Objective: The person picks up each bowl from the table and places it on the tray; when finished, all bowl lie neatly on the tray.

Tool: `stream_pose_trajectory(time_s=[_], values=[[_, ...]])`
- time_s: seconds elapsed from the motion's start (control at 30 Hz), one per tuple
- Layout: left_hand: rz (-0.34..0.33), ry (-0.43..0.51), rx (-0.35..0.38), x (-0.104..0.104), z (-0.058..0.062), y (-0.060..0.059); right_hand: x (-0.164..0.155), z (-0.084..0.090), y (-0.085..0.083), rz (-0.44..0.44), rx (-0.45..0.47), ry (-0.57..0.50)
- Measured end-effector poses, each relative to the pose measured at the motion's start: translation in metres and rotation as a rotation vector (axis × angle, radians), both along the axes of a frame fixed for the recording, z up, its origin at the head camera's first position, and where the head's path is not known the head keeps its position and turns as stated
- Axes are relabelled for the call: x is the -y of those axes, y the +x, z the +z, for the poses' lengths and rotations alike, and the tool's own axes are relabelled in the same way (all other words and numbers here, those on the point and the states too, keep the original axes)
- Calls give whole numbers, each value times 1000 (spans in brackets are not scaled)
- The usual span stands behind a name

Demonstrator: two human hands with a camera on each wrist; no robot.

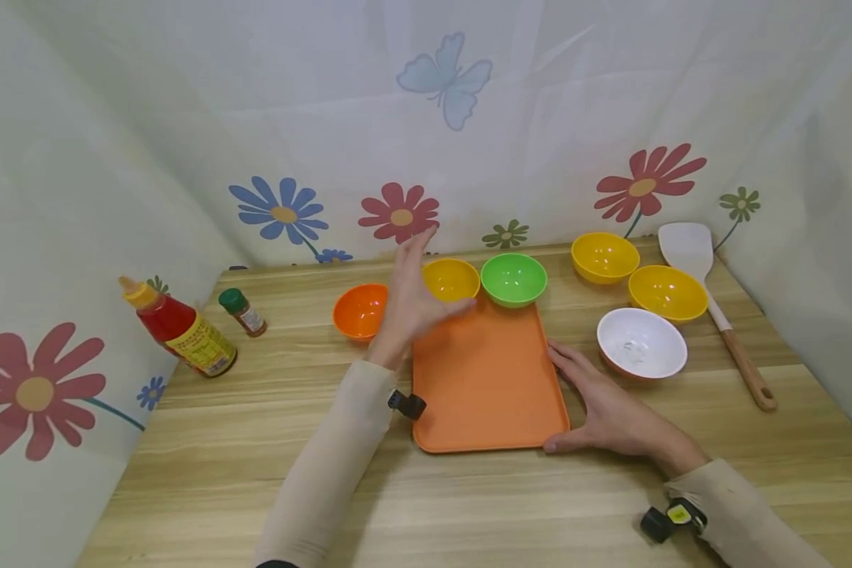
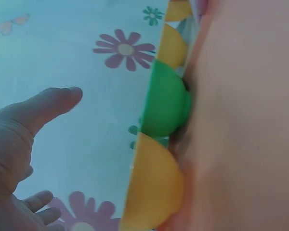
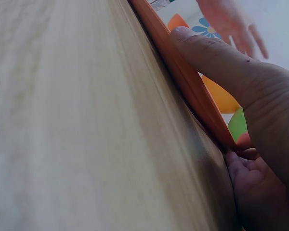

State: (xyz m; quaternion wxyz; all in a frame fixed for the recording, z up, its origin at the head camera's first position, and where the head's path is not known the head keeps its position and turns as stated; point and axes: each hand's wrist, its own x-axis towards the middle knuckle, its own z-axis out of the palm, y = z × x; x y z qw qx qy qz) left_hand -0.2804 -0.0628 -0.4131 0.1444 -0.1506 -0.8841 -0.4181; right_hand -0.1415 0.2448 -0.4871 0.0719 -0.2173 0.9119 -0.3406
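Backdrop: a pale hanging sheet (image 1: 206,142), printed with flowers and a butterfly, enclosed the back and sides.
Wood grain: the streaked, light tabletop (image 1: 184,489) filled the lower frame.
Far left: a sauce bottle (image 1: 197,339) and a green-capped jar (image 1: 244,313) stood well apart from the hands, at little risk.
Left of centre: an orange bowl (image 1: 360,313) sat just beside the left wrist; a sideways sweep could have knocked it.
Left hand (image 1: 412,306): fingers and thumb spread, holding nothing, above the upper left of the tray; dropped carelessly, it could have tipped the yellow bowl (image 1: 454,276).
Centre: the orange tray (image 1: 490,379) lay with its far edge at that bowl and the green bowl (image 1: 514,280); a shove upward in the frame could have jarred both.
Right hand (image 1: 603,410): touching the right rim and lower right corner, though whether it gripped could not be told; uneven pressure could have skewed the tray.
Right: backing knuckles could have bumped the white bowl (image 1: 642,343); two other yellow bowls (image 1: 606,258) and a spatula (image 1: 717,312) lay beyond.
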Motion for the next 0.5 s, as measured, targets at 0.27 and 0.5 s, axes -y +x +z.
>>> stream_pose_trajectory(time_s=[0.27, 0.5], values=[[-46, 85, -138, 21, 23, 21, 1, 1, 0, -1, 7, -6], [-76, 189, -157, 47, 29, 39, 1, 1, 1, -2, 9, -7]])
